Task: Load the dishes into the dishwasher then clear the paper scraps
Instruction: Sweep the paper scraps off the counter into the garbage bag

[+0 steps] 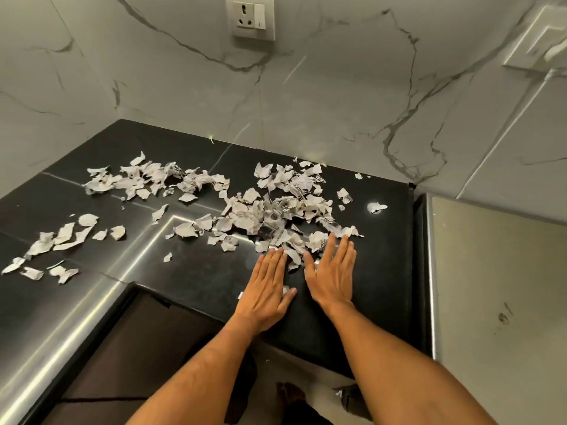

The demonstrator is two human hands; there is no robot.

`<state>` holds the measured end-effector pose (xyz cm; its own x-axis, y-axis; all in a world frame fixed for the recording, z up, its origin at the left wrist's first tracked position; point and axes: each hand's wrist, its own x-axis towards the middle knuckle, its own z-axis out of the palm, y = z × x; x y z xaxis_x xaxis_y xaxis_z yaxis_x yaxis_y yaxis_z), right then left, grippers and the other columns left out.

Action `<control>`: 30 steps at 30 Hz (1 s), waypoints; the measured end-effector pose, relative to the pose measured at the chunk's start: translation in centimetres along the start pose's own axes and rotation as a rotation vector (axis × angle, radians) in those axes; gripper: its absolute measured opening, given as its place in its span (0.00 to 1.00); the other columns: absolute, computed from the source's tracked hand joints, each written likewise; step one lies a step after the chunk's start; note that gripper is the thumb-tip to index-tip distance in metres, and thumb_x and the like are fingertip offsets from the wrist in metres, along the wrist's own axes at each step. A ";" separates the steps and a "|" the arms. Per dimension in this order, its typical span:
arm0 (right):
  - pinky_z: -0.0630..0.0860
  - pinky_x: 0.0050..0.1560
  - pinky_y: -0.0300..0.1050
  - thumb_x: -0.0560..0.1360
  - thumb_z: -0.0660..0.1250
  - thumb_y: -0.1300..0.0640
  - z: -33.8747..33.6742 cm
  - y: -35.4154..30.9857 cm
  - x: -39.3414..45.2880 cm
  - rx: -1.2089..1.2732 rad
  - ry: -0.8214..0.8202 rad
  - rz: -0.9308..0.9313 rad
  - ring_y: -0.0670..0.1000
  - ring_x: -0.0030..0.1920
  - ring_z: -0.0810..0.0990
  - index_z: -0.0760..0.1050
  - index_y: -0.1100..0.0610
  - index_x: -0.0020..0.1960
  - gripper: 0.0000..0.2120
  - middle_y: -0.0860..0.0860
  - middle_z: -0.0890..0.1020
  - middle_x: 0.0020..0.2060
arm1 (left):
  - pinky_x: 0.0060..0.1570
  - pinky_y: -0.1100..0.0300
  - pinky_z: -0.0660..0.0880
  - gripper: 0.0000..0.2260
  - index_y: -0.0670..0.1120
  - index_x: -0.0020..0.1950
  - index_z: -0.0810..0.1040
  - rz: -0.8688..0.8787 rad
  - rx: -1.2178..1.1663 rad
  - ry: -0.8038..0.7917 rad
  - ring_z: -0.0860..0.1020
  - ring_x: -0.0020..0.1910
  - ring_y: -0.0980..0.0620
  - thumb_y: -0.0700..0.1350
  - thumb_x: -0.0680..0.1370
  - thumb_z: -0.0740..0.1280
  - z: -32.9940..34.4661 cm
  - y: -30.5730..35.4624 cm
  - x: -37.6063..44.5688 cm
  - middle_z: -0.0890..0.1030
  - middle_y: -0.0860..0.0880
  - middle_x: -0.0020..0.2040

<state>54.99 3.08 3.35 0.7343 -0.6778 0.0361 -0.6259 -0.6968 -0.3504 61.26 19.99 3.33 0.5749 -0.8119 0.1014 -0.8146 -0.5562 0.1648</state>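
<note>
At the far left, a loose band of torn paper scraps [58, 240] lies on the black stone countertop [190, 271], running down toward the counter's left reach. Between that band and the front edge, bare dark stone gives open room. The counter is L-shaped: its front edge steps inward around a dark recess [147, 342] below. A second cluster of scraps sits farther back near the marble-patterned wall [322, 96], and the thickest heap lies mid-counter; the pieces are too many and overlapped to count, and the print on them cannot be read. One white wall socket [253, 16] is mounted high on the wall.

The left hand [268, 286] lies flat, fingers straight and together, fingertips touching the near edge of the big heap, a scrap or two under its palm. Just beside it, the right hand [333, 271] is also flat, fingers extended and slightly spread, touching scraps. Neither grasps anything. Further right, the counter ends at a straight edge against a pale steel-trimmed surface [491, 286].
</note>
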 end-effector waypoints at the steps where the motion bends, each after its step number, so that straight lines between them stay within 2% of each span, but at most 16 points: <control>1: 0.46 0.81 0.61 0.80 0.42 0.30 0.3 -0.8 1.2 0.011 -0.006 -0.012 0.64 0.81 0.42 0.42 0.58 0.83 0.42 0.65 0.43 0.81 | 0.79 0.46 0.45 0.36 0.39 0.82 0.47 -0.035 0.022 0.008 0.41 0.81 0.47 0.61 0.83 0.52 0.0 -0.8 0.8 0.46 0.42 0.82; 5: 0.43 0.81 0.61 0.80 0.40 0.30 1.6 -3.9 4.5 0.045 -0.050 -0.076 0.63 0.81 0.39 0.38 0.56 0.83 0.41 0.63 0.40 0.81 | 0.79 0.44 0.44 0.38 0.39 0.82 0.46 -0.197 0.065 0.006 0.40 0.81 0.47 0.64 0.82 0.50 -0.2 -3.7 3.2 0.45 0.42 0.82; 9: 0.40 0.81 0.58 0.80 0.40 0.30 2.4 -6.9 7.3 0.091 -0.135 -0.150 0.61 0.81 0.38 0.37 0.54 0.83 0.41 0.62 0.41 0.81 | 0.79 0.45 0.43 0.36 0.38 0.82 0.47 -0.262 0.086 0.046 0.43 0.81 0.46 0.61 0.83 0.49 -0.3 -6.3 5.5 0.46 0.41 0.82; 12: 0.47 0.81 0.59 0.81 0.46 0.33 2.1 -8.7 9.0 0.172 -0.181 -0.212 0.60 0.81 0.42 0.41 0.53 0.83 0.39 0.60 0.45 0.82 | 0.79 0.42 0.45 0.35 0.39 0.82 0.46 -0.393 0.060 0.104 0.42 0.81 0.44 0.60 0.83 0.49 -1.5 -8.5 7.7 0.45 0.41 0.82; 14: 0.60 0.76 0.59 0.80 0.49 0.32 1.2 -9.1 10.0 0.155 -0.038 -0.293 0.59 0.79 0.55 0.54 0.55 0.81 0.37 0.59 0.58 0.79 | 0.79 0.41 0.45 0.35 0.39 0.82 0.47 -0.451 0.069 0.172 0.42 0.81 0.45 0.60 0.83 0.52 -2.5 -9.5 8.5 0.47 0.41 0.82; 15: 0.66 0.72 0.57 0.80 0.51 0.32 0.8 -8.9 10.6 0.146 0.058 -0.329 0.58 0.74 0.62 0.60 0.55 0.78 0.36 0.57 0.65 0.74 | 0.79 0.41 0.44 0.35 0.39 0.81 0.48 -0.481 0.070 0.219 0.42 0.81 0.45 0.60 0.83 0.54 -2.9 -9.9 8.6 0.49 0.41 0.82; 17: 0.70 0.65 0.56 0.79 0.54 0.31 -0.1 -8.0 12.4 0.179 0.195 -0.352 0.56 0.67 0.67 0.67 0.54 0.73 0.34 0.55 0.69 0.68 | 0.79 0.42 0.42 0.37 0.40 0.81 0.50 -0.606 0.032 0.308 0.43 0.81 0.45 0.62 0.82 0.56 -3.4 -10.5 8.7 0.50 0.41 0.81; 18: 0.71 0.66 0.58 0.78 0.55 0.30 -0.4 -7.4 13.5 0.200 0.217 -0.331 0.56 0.67 0.67 0.67 0.54 0.72 0.33 0.56 0.69 0.68 | 0.79 0.41 0.43 0.38 0.40 0.81 0.49 -0.708 -0.009 0.339 0.43 0.81 0.45 0.63 0.81 0.56 -3.4 -10.8 8.8 0.50 0.41 0.81; 20: 0.69 0.69 0.62 0.77 0.55 0.29 -0.8 -6.0 16.4 0.222 0.191 -0.251 0.58 0.71 0.64 0.64 0.51 0.74 0.35 0.57 0.66 0.72 | 0.78 0.38 0.47 0.39 0.42 0.81 0.50 -0.926 -0.125 0.391 0.46 0.81 0.43 0.66 0.80 0.56 -3.2 -11.3 9.6 0.52 0.41 0.81; 22: 0.64 0.72 0.66 0.75 0.54 0.26 -0.9 -4.7 19.1 0.239 0.140 -0.183 0.60 0.75 0.60 0.61 0.47 0.77 0.37 0.57 0.61 0.76 | 0.77 0.36 0.48 0.39 0.45 0.80 0.52 -1.048 -0.217 0.427 0.48 0.81 0.41 0.68 0.78 0.56 -2.9 -11.7 10.6 0.54 0.41 0.80; 26: 0.57 0.75 0.69 0.73 0.49 0.22 -0.3 -3.5 22.8 0.307 0.071 -0.106 0.60 0.78 0.57 0.59 0.42 0.79 0.41 0.56 0.57 0.80 | 0.77 0.37 0.48 0.38 0.50 0.80 0.53 -1.047 -0.296 0.481 0.48 0.80 0.39 0.71 0.77 0.52 -2.2 -11.9 12.7 0.53 0.40 0.80; 30: 0.41 0.77 0.69 0.72 0.46 0.21 1.3 -5.3 24.4 0.297 0.020 -0.102 0.59 0.80 0.56 0.62 0.41 0.78 0.41 0.55 0.59 0.80 | 0.78 0.40 0.46 0.38 0.57 0.81 0.53 -1.018 -0.349 0.477 0.49 0.80 0.40 0.74 0.76 0.50 -1.4 -11.7 14.7 0.51 0.41 0.81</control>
<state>76.56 -9.47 4.87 0.7821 -0.6146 0.1026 -0.4431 -0.6643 -0.6019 79.35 14.82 4.23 0.9792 0.1685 0.1127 0.0597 -0.7710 0.6340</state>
